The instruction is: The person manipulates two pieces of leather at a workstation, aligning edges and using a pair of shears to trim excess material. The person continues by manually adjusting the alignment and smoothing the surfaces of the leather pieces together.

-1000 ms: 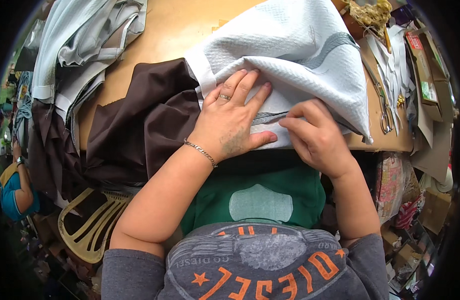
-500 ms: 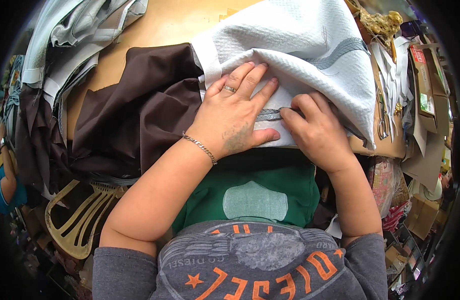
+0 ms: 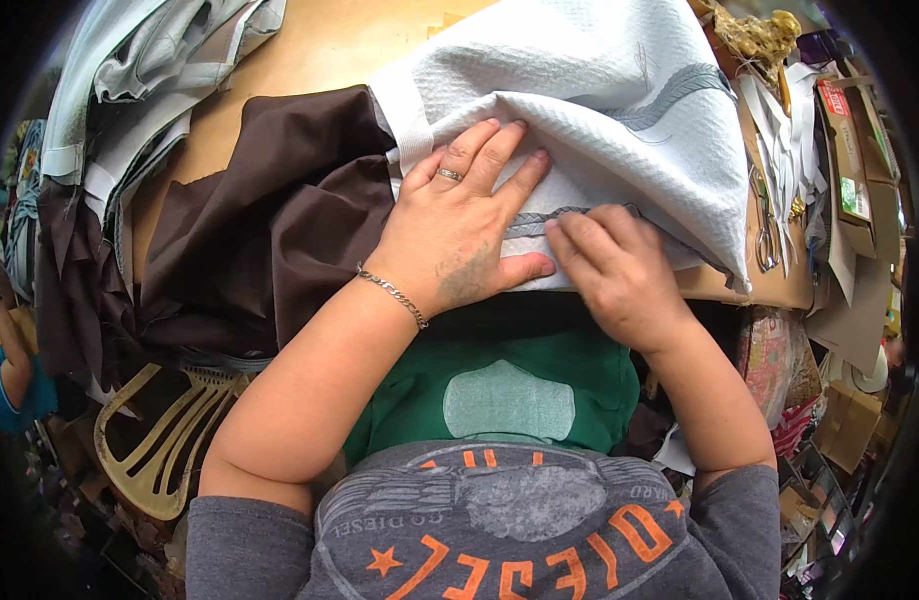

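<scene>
A quilted white fabric piece [image 3: 620, 150] joined to dark brown cloth [image 3: 280, 220] spreads over the table in soft folds. My left hand [image 3: 470, 210] lies flat on the white fabric, fingers spread, pressing it down. A grey braided trim [image 3: 532, 222] runs across the fabric just right of that hand. On the trim rests my right hand [image 3: 620, 265], its fingers bent and close together at the braid; the fingertips are partly hidden and slightly blurred. A white band [image 3: 408, 120] edges the fabric beside the brown cloth.
More grey and white cloth [image 3: 170, 70] is heaped at the left of the tan table [image 3: 320, 50]. Scissors [image 3: 767, 230] and white strips [image 3: 780, 130] lie at the right edge, near cardboard [image 3: 850, 190]. A plastic chair [image 3: 150, 440] stands at lower left.
My right hand has shifted slightly back toward me and its fingers have straightened a little, uncovering more of the braided trim. My left hand remains flat on the fabric.
</scene>
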A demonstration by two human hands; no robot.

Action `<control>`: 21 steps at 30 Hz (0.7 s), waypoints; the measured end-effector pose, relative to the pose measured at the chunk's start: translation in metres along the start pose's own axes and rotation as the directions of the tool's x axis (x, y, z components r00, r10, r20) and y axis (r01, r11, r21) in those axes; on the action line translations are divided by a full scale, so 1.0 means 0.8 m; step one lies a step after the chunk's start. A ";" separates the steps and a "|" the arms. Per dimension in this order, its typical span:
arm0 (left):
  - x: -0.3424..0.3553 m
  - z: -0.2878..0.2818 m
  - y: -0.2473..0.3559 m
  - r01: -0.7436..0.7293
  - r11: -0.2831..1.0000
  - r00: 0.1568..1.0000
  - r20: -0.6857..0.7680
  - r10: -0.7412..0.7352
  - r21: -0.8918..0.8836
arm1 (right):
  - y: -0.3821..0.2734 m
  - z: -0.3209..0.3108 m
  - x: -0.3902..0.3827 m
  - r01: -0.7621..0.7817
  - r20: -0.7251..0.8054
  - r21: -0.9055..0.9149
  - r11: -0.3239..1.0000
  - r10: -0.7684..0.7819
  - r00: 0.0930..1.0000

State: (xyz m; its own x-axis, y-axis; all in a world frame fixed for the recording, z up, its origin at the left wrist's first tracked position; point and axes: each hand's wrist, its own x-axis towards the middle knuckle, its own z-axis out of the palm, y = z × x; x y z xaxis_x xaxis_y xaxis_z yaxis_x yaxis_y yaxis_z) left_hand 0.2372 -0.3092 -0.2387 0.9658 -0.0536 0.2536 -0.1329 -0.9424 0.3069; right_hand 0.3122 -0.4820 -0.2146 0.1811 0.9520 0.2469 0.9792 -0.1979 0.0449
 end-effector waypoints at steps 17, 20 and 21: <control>-0.001 -0.001 0.004 0.006 0.999 1.000 0.021 -0.007 0.043 | -0.008 0.010 -0.009 -0.189 -0.083 -0.064 0.980 0.184 0.979; 0.003 0.001 0.000 -0.029 0.992 1.000 0.014 0.028 0.125 | -0.032 0.011 0.004 -0.048 -0.084 0.083 0.995 0.055 0.995; 0.003 0.002 0.001 -0.020 0.997 1.000 -0.007 0.021 0.077 | -0.033 0.011 0.006 -0.069 -0.045 0.098 0.993 0.074 0.996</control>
State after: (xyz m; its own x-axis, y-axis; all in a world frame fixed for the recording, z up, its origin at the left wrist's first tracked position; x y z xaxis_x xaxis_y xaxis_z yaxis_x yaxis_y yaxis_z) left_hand 0.2393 -0.3102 -0.2392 0.9612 -0.0706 0.2667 -0.1347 -0.9637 0.2305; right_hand 0.2883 -0.4698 -0.2233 0.2489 0.9231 0.2931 0.9685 -0.2396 -0.0678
